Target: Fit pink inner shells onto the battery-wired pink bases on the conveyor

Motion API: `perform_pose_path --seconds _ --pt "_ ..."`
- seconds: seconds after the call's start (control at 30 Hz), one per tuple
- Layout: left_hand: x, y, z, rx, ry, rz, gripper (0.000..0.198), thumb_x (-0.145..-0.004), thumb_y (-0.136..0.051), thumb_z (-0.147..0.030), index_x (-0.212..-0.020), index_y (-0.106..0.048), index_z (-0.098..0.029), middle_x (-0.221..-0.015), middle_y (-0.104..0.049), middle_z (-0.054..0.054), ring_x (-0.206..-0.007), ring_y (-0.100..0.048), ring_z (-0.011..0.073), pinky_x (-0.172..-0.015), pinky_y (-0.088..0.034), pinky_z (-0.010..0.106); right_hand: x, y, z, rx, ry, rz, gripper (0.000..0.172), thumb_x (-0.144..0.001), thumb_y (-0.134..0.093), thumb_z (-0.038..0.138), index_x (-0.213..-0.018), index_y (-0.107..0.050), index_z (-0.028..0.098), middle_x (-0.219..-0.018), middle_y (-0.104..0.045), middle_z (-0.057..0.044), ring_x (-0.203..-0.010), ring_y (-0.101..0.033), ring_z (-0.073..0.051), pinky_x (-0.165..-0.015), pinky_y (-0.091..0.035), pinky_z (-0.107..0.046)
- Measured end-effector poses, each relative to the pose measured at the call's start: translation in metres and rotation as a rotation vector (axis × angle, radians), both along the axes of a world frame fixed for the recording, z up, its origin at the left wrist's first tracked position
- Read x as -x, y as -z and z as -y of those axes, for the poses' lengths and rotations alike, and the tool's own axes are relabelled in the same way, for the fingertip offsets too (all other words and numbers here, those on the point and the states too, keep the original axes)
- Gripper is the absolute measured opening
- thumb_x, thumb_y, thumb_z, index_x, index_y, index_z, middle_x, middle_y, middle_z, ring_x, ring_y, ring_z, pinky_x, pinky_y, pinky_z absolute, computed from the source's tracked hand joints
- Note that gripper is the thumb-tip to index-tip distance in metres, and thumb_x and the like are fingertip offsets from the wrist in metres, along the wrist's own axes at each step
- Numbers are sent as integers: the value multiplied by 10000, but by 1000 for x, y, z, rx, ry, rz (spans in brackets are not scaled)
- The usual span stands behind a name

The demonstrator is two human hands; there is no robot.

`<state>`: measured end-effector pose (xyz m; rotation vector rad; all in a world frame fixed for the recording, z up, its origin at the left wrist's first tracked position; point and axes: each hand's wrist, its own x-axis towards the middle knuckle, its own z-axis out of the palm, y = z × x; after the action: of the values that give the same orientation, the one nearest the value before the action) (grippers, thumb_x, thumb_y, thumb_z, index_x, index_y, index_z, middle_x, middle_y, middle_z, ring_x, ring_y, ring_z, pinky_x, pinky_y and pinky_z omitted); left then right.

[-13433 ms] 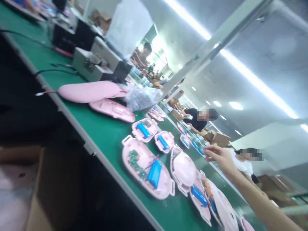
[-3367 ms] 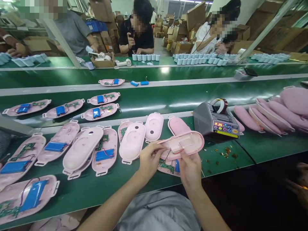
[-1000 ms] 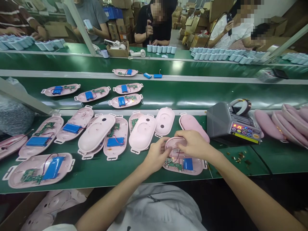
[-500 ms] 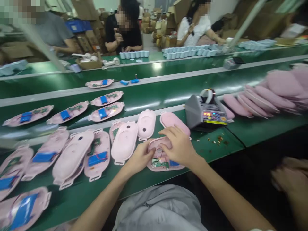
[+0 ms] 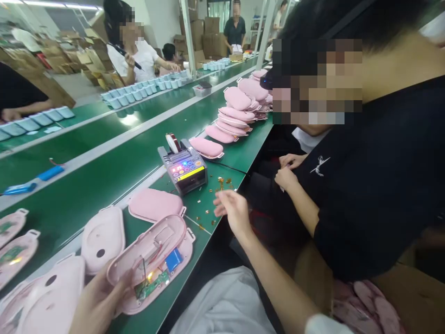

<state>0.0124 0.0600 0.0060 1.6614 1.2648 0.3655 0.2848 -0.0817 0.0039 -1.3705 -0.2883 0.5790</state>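
My left hand (image 5: 102, 294) grips one end of a pink plastic shell (image 5: 120, 266), thumb over its rim, tilting it over a matching lower half. Inside that lower half (image 5: 186, 253) are a green circuit board (image 5: 153, 285), a glowing yellow light and a blue battery pack (image 5: 174, 260); thin wires run up to the raised shell. My right hand (image 5: 233, 211) hovers near the table edge, fingers apart with nothing in them. Small amber tape scraps (image 5: 222, 182) lie just beyond its fingertips. A grey tape dispenser (image 5: 184, 169) with a lit panel stands to their left.
Closed pink cases (image 5: 239, 111) are piled farther along the green table (image 5: 146, 162). Other pink shells (image 5: 104, 236) crowd the left side. A co-worker in black (image 5: 375, 185) sits close on the right. Light blue parts (image 5: 139, 93) line the far side, with people behind.
The view has swung to the right. My right hand has let go of the pink shell and moved away toward the tape scraps. My left hand still holds the shell.
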Motion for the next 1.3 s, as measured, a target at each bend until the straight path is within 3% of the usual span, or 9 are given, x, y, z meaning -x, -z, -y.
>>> perform_pose_path --seconds 0.13,0.23,0.5,0.63,0.73,0.87,1.0,1.17,1.3 --pt "0 -9 13 30 -37 60 672 -640 -747 -687 -1096 -704 -195 -907 -791 64 -965 -722 366 -743 -642 392 -27 -9 -65 5 -169 -184 404 -771 -714 493 -799 -640 96 -783 -679 -116 -498 -611 -154 -390 -497 -243" --pt "4 -4 20 -43 -45 104 693 -701 -705 -681 -1143 -680 -147 -1093 -758 117 -1067 -693 360 -872 -607 395 -26 -4 -81 16 -182 -243 381 -738 -761 454 -792 -632 99 -792 -689 -115 -500 -610 -138 -386 -500 -222" --pt "7 6 26 -11 -71 247 575 -735 -714 -580 -1102 -685 -138 -1014 -767 93 -924 -719 324 -825 -605 393 -23 9 -71 -18 -86 -103 532 -575 -830 559 -780 -577 138 -768 -671 -61 -542 -580 -104 -471 -521 -207" --pt "3 -1 27 -46 -110 297 397 -785 -679 -461 -1039 -716 -159 -995 -771 78 -926 -713 311 -890 -576 409 -5 3 -41 -6 -194 50 568 -601 -794 643 -762 -558 152 -740 -627 -37 -588 -578 -130 -503 -519 -243" --pt "0 -2 26 -57 -53 369 363 -782 -654 -364 -1073 -708 -154 -1035 -761 87 -992 -698 301 -960 -538 416 15 -21 -30 -5 -481 332 411 -790 -714 547 -777 -575 161 -786 -602 -33 -703 -576 -139 -639 -507 -256" --pt "-2 8 22 14 -11 490 386 -788 -605 -277 -1141 -676 -136 -1080 -743 93 -1015 -683 284 -940 -534 403 47 -55 -66 14 -1073 1096 217 -999 -462 285 -857 -578 170 -960 -577 -54 -906 -554 -156 -828 -453 -294" --pt "-2 15 23 30 -14 540 414 -775 -555 -185 -1172 -650 -122 -1044 -737 67 -965 -670 255 -899 -528 368 76 -51 -111 124 -1368 1523 179 -980 -463 194 -856 -588 162 -1235 -526 -89 -1106 -525 -204 -852 -472 -325" --pt "1 14 25 -19 6 495 402 -770 -506 -140 -1142 -655 -100 -997 -724 62 -872 -642 221 -811 -512 312 92 -26 -121 78 -1270 1769 104 -908 -529 150 -850 -614 160 -1171 -567 -99 -1040 -543 -209 -782 -473 -318" --pt "3 15 26 -26 8 486 371 -790 -518 -150 -1128 -666 -119 -1011 -727 60 -900 -644 227 -809 -513 307 92 -31 -119 205 -1015 1726 191 -776 -716 249 -723 -549 171 -940 -596 -56 -845 -563 -182 -663 -419 -287"
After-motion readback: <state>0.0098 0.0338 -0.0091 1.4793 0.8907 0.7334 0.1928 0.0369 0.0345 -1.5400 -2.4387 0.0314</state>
